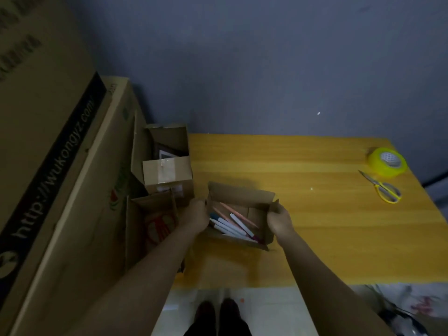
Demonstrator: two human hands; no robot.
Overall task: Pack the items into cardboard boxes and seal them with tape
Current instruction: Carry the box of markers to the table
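Note:
A small open cardboard box (242,197) sits on the yellow wooden table (315,214) near its left front part. Inside lie several pens and pencils (232,223). My left hand (195,215) grips the box's left wall and flap. My right hand (278,220) grips the right flap, fingers curled over its edge. A roll of yellow tape (387,161) stands at the table's far right. Yellow-handled scissors (383,187) lie just in front of it.
Left of the table stand more cardboard boxes: an open one holding a framed item (169,141), a taped one (167,173), another open box (150,214) below it. A very large printed carton (48,166) leans along the left side. My feet (218,311) show below.

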